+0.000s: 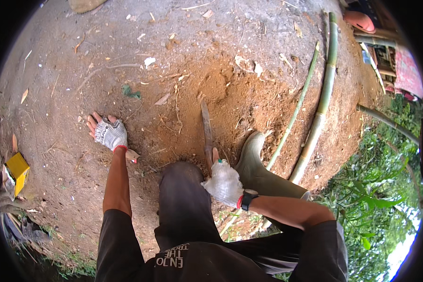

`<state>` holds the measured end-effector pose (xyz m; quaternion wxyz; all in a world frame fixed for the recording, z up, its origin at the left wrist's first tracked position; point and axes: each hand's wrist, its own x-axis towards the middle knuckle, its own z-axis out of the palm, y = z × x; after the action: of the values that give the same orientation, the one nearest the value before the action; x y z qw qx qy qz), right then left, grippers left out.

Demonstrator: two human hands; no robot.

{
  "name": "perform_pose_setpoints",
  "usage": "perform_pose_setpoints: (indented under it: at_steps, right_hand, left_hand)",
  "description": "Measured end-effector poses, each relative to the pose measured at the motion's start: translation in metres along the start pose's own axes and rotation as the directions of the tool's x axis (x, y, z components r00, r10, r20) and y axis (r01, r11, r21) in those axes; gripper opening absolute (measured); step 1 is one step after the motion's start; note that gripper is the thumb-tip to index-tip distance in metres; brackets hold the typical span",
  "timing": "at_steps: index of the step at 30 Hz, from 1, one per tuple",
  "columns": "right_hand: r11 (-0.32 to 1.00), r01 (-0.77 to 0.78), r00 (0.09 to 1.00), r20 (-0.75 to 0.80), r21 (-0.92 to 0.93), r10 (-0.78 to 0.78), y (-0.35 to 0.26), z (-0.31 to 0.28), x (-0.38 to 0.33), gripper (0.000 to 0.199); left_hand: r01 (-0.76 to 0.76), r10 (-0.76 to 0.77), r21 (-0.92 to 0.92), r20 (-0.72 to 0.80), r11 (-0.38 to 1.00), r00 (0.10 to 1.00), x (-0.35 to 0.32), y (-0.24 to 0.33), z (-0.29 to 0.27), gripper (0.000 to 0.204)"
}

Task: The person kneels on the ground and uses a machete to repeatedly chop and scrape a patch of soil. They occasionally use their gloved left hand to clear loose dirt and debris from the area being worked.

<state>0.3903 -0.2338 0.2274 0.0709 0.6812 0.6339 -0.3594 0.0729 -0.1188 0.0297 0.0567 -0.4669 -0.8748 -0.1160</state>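
Observation:
My right hand (224, 184), in a whitish work glove, grips the handle of a machete (207, 123). Its long worn blade points away from me, with the tip at the loose brown soil (216, 87) of a shallow dug-up hollow. My left hand (109, 131), in a patterned fingerless glove, rests on the dirt to the left, its bare fingers stretched out and nothing seen in them. A small pale scrap (133, 155) lies by the left wrist. My dark-trousered knee (185, 188) is bent between my hands, and a rubber boot (254, 160) stands right of the machete.
A thick green bamboo pole (322, 103) and a thinner green stalk (293, 110) lie on the right. A yellow box (17, 169) sits at the far left. A green leaf (130, 92) and wood chips litter the ground. Leafy plants (366, 197) grow along the right edge.

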Motion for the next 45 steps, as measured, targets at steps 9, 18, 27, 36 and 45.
perform_pose_setpoints:
  at_steps: [9,18,27,36,45]
  right_hand:
    - [0.98,0.174,0.975,-0.123,-0.1,-0.185,0.043,-0.012,-0.085,0.051]
    - [0.81,-0.114,0.993,0.032,0.575,0.117,-0.042,0.052,-0.054,0.071]
    - [0.895,-0.19,0.978,-0.001,0.404,0.208,-0.046,0.019,-0.074,0.063]
    - [0.58,-0.185,0.941,-0.027,0.793,0.338,-0.054,-0.232,-0.172,0.056]
    - [0.793,0.013,0.948,-0.26,0.609,0.184,-0.046,-0.141,0.049,0.022]
  left_hand:
    - [0.021,-0.023,0.054,0.038,0.998,0.999,-0.06,-0.024,-0.062,0.063]
    - [0.006,-0.007,0.044,0.01,0.999,1.0,-0.07,-0.053,-0.042,0.062]
    - [0.023,-0.021,-0.021,0.093,1.0,0.995,-0.057,-0.048,-0.067,0.063]
    - [0.007,-0.007,-0.005,0.025,1.0,1.0,-0.008,-0.047,-0.079,0.062]
    - [0.0,0.0,-0.047,0.004,0.999,1.0,0.048,0.007,-0.044,0.061]
